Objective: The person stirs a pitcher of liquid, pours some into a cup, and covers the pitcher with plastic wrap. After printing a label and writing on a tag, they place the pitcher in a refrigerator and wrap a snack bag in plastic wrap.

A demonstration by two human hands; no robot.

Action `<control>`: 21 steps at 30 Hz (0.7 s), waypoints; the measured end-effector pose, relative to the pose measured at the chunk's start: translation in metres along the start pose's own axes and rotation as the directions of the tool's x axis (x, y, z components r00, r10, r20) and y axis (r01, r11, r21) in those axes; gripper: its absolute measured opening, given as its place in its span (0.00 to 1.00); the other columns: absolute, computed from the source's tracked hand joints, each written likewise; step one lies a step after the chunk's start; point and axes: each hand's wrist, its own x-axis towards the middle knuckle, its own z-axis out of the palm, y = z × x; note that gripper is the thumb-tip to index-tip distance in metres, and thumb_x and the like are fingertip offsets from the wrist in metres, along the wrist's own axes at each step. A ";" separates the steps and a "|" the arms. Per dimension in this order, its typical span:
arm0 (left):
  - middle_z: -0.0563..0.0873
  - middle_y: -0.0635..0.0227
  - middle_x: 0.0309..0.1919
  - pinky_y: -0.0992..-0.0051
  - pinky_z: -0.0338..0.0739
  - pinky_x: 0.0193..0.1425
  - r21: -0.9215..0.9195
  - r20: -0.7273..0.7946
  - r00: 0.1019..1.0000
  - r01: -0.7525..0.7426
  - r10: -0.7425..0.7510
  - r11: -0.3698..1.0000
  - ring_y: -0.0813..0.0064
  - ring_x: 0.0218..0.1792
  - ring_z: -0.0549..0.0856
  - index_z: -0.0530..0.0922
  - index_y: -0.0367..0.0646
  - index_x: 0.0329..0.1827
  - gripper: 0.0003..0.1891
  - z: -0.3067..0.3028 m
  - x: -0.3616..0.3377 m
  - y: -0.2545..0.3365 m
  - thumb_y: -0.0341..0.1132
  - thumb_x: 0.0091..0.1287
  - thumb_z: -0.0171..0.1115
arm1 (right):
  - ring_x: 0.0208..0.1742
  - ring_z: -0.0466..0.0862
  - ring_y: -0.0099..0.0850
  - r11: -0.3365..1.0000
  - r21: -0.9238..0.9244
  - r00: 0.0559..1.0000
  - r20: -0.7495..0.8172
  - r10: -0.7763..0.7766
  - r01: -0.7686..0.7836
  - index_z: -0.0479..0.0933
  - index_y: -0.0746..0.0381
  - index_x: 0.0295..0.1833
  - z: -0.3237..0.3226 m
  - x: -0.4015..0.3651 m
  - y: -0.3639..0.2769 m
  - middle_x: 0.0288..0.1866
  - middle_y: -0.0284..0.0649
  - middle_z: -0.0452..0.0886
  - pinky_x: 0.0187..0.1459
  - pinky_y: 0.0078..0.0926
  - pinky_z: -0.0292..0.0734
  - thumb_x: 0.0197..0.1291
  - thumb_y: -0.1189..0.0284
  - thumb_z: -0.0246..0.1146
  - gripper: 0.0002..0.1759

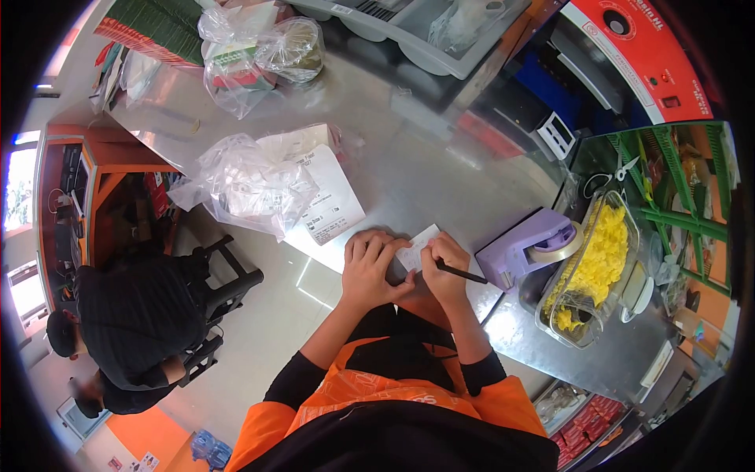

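Note:
A small white slip of paper (410,253) lies on the metal counter (393,177) near its front edge. My right hand (445,267) is closed round a black pen (464,273), its fingers at the slip's right side. On the other side, my left hand (370,267) rests with its fingers spread, thumb and index finger touching the slip and nothing gripped. Just beyond my left hand, a printed receipt (334,200) leans against a clear plastic bag (252,185). To the right of my right hand stands a purple tape dispenser (515,248).
A clear container of yellow food (602,256), scissors (609,179) and a small white device (556,135) are at the right. Bagged items (255,51) and a grey tray (456,51) stand at the back. A seated person (138,315) is at the left, beyond the counter.

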 end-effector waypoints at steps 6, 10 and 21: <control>0.76 0.70 0.39 0.64 0.63 0.56 0.001 0.000 1.000 -0.004 0.004 1.000 0.64 0.49 0.73 0.78 0.53 0.42 0.25 0.001 0.000 0.000 0.44 0.37 0.68 | 0.15 0.61 0.25 0.999 -0.040 0.999 -0.033 -0.032 0.031 0.57 0.64 0.19 0.002 -0.002 0.002 0.17 0.37 0.61 0.17 0.24 0.56 0.44 0.89 0.57 0.16; 0.76 0.71 0.39 0.63 0.62 0.56 -0.001 0.006 1.000 -0.002 0.002 1.000 0.64 0.49 0.73 0.78 0.54 0.43 0.25 0.001 0.000 -0.001 0.45 0.37 0.68 | 0.15 0.60 0.25 0.999 -0.034 0.999 -0.013 -0.039 0.038 0.57 0.64 0.19 0.001 -0.003 0.003 0.17 0.37 0.60 0.17 0.23 0.56 0.44 0.90 0.57 0.17; 0.76 0.70 0.39 0.63 0.62 0.57 0.003 0.012 1.000 0.004 -0.004 1.000 0.64 0.50 0.73 0.78 0.54 0.42 0.24 0.000 -0.001 -0.001 0.45 0.37 0.68 | 0.15 0.59 0.26 0.996 -0.080 0.996 -0.082 -0.032 0.026 0.56 0.63 0.19 0.002 -0.003 0.004 0.17 0.37 0.60 0.17 0.23 0.55 0.46 0.90 0.57 0.17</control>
